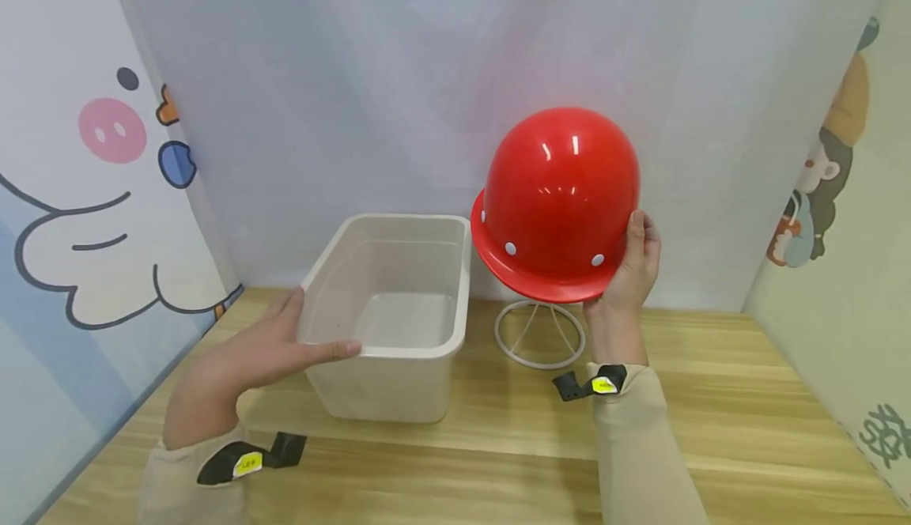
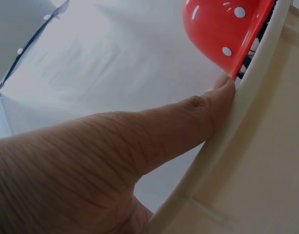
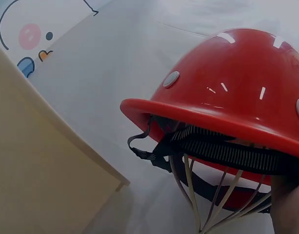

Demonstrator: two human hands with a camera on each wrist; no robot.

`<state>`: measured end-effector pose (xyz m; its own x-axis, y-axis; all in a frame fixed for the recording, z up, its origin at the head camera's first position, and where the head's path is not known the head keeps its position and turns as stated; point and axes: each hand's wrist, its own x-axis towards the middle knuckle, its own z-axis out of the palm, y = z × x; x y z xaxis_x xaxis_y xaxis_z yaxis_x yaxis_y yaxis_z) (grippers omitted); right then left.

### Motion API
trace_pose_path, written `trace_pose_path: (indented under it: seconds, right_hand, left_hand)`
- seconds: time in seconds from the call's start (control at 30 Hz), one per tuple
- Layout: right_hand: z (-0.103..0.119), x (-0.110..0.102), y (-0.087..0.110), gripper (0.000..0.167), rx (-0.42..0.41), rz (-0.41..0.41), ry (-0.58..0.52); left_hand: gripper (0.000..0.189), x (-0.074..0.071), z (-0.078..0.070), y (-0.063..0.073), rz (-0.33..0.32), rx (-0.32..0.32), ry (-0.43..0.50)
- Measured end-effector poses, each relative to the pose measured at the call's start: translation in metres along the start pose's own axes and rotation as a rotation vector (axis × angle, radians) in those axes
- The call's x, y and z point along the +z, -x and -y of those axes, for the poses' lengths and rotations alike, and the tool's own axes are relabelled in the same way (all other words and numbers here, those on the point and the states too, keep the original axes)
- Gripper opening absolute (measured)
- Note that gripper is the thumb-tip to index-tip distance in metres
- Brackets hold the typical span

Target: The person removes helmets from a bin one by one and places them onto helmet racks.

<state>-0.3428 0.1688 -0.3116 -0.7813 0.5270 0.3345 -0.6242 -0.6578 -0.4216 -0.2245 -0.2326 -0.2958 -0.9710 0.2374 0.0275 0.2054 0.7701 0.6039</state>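
Nearest, two tan sleeves (image 1: 644,446) carry black wrist straps (image 1: 216,466), each with a yellow sticker (image 1: 247,463) whose marks are too small to read. A wooden tabletop (image 1: 527,470) runs forward between the forearms and spreads right to the side wall, leaving the right arm room on its outer side. The left hand (image 1: 270,347) spreads over the near-left corner of a cream tub (image 1: 384,389), thumb laid straight along the front rim and fingers against the side. The tub's open top faces up. The right hand (image 1: 633,268) grasps the right edge of a red helmet (image 1: 562,193), which is upright and slightly tilted above a white wire stand (image 1: 541,367); whether the two touch cannot be told. A narrow gap parts brim and tub, so the tub blocks the left. No lettering shows on the shell. Farther back hangs a pale curtain (image 1: 342,98), flanked by a left wall (image 1: 43,137) and a right wall (image 1: 840,351) with cartoons.
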Motion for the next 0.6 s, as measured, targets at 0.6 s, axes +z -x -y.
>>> trace_pose_path:
  seconds: [0.6]
  right_hand:
    - [0.014,-0.012,-0.001,0.041,0.117,0.130,0.035]
  left_hand:
    - [0.117,0.001,-0.002,0.000,0.004,-0.028,-0.006]
